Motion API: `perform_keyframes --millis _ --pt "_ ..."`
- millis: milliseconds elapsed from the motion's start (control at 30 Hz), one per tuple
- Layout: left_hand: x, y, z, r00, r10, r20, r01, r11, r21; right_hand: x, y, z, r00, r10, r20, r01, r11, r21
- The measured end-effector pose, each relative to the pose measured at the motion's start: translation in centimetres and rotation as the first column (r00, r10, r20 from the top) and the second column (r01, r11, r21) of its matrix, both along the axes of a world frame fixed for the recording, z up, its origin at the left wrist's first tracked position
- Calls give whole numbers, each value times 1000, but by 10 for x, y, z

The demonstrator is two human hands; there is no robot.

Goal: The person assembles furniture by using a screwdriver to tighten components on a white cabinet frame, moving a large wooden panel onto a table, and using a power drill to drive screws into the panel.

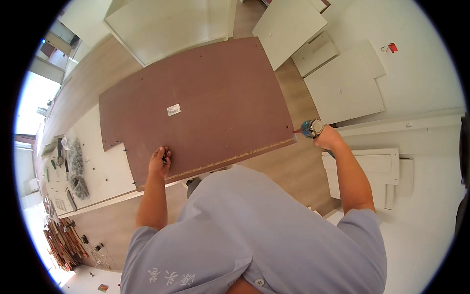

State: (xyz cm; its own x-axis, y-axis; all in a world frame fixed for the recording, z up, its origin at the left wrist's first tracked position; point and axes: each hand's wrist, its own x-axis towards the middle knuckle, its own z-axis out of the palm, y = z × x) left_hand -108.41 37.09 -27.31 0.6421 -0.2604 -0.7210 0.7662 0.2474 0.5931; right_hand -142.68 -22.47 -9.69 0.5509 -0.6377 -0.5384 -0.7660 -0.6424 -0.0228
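Note:
A large brown panel (196, 88) lies flat in front of me, with a white label (174, 109) on its face and a rough yellowish strip (235, 158) along its near edge. My left hand (159, 162) rests over the panel's near left part, fingers curled round small dark pieces too small to name. Beyond the panel's right edge, my right hand (327, 139) is closed round a power drill (311, 128). The drill's reddish tip points left at the panel's near right corner; I cannot tell whether it touches. My hand hides most of the drill's handle.
Left of the panel, a white board (107, 171) bears hand tools and a clear plastic bag (74, 166). A white cabinet frame (171, 24) stands at the far side. White panels (342, 88) lean along the right wall. Wooden strips (63, 245) are piled at lower left.

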Motion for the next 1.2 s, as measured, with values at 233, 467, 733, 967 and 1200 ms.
perform_keyframes --millis 233,467,733,967,1200 --pt "-8 -8 0 999 53 -5 -54 999 -9 0 7 17 999 38 -5 -38 996 -84" --pt "-44 -42 43 999 -43 -7 42 999 -25 -1 84 42 844 -287 454 106 918 382" --pt "-63 -107 111 970 -206 131 214 975 -50 52 201 4 664 -507 550 -253 540 803" --pt "-70 -121 123 971 -200 128 219 964 -153 66 204 15 659 -399 638 -346 593 727" --pt "-90 -132 124 950 -309 33 311 946 -94 66 219 2 641 -504 579 -281 548 788"
